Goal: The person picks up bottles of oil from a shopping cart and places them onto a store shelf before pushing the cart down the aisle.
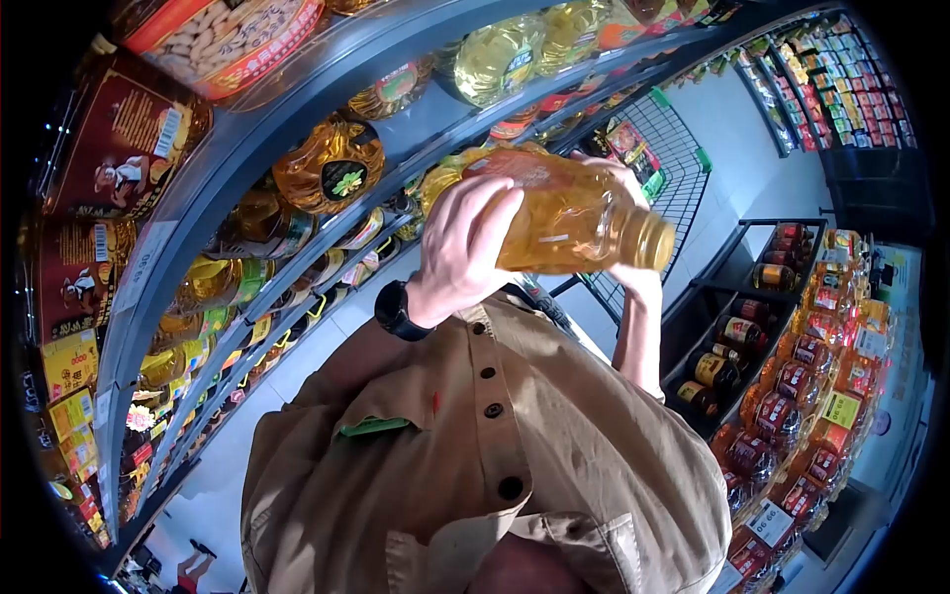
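Note:
A large clear plastic bottle of golden cooking oil (559, 233) lies sideways in front of my chest, its yellow cap (653, 244) pointing right. My left hand (470, 233), with a black watch (401, 312) on the wrist, wraps its fingers over the near side of the bottle towards the base. From the far side, my right hand (625, 183) supports the bottle close to its neck; most of its fingers are hidden behind the oil. A reddish label shows on the bottle's upper side.
Shelves (386, 148) of oil bottles curve along the left. Beyond my hands stands a wire shopping cart (683, 188) with a colourful package (633, 148) inside. Dark-capped bottles sit in a black rack (732, 327) at right, beside a display of oil bottles (792, 396). Another person's legs (196, 564) appear lower left.

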`<action>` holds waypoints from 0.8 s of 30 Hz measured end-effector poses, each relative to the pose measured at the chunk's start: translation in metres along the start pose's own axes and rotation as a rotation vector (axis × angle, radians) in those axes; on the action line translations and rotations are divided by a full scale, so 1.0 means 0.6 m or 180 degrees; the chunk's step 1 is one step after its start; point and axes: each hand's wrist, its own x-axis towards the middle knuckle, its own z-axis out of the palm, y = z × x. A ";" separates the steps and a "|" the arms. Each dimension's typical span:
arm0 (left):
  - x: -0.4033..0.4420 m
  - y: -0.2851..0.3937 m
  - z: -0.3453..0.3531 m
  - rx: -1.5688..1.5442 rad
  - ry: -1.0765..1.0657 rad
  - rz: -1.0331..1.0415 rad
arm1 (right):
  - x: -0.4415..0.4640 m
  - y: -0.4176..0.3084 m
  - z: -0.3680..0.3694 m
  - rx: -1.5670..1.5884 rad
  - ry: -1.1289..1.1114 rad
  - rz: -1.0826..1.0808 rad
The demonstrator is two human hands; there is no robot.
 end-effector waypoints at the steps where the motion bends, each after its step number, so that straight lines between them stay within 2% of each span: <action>1: -0.004 -0.010 0.003 0.0210 0.0061 0.0284 | 0.001 0.014 0.005 0.0098 0.0044 -0.0312; 3: -0.012 -0.018 0.004 0.0259 0.0233 0.0590 | 0.003 0.041 0.011 0.0161 0.0095 -0.0932; 5: -0.021 -0.028 0.006 0.0266 0.0269 0.0764 | 0.000 0.047 0.009 -0.0091 0.0191 -0.1071; 6: -0.021 -0.025 0.003 0.0247 0.0293 0.0767 | 0.002 0.053 0.017 0.0173 0.0380 -0.1072; 7: -0.025 -0.028 0.005 0.0312 0.0314 0.0801 | 0.002 0.043 0.017 -0.0040 0.0304 -0.1117; 11: -0.025 -0.037 0.010 0.0422 0.0226 0.0681 | 0.001 0.061 0.024 0.0962 0.0249 -0.0680; 12: -0.026 -0.041 0.013 0.0440 0.0206 0.0614 | 0.008 0.047 0.023 0.0178 0.0137 -0.0750; 14: -0.027 -0.056 0.018 0.0472 0.0171 0.0520 | 0.018 0.088 0.023 0.0727 0.0143 -0.0455; 16: -0.027 -0.069 0.022 0.0471 0.0134 0.0351 | 0.041 0.085 0.034 0.0633 0.0166 -0.0358; 17: -0.027 -0.078 0.025 0.0503 0.0130 0.0286 | 0.056 0.076 0.028 -0.0665 0.0091 -0.0750; 19: -0.023 -0.105 0.033 0.0615 0.0244 0.0233 | 0.087 0.081 0.037 -0.0962 0.0045 -0.0708; 21: -0.018 -0.126 0.030 0.0746 0.0187 0.0109 | 0.117 0.100 0.042 -0.1180 -0.0037 -0.1019; 24: -0.014 -0.152 0.028 0.0874 0.0161 -0.0095 | 0.155 0.116 0.059 -0.1013 -0.0113 -0.0942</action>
